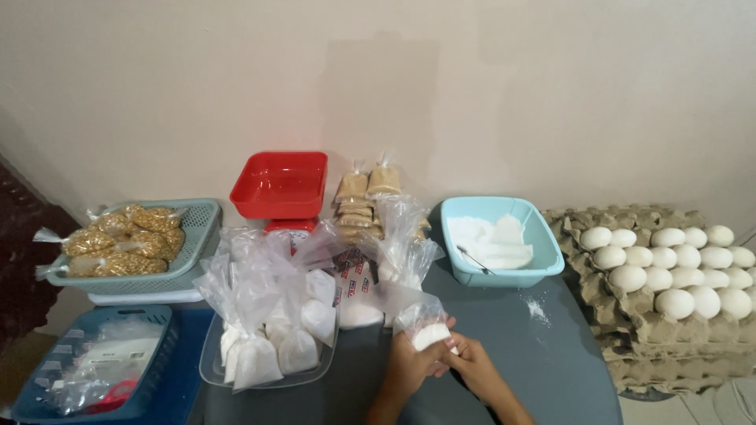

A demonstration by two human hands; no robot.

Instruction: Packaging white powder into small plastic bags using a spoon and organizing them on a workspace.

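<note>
Hiding bag's (429,329) neck: both hands (441,364)

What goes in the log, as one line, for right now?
left hand: holds small clear plastic bag of white powder | right hand: holds same bag | surface: grey table

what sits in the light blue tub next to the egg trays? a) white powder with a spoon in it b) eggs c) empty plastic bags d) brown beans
a: the light blue tub holds a heap of white powder with a metal spoon resting in it, and the egg trays stand just to its right.
</note>
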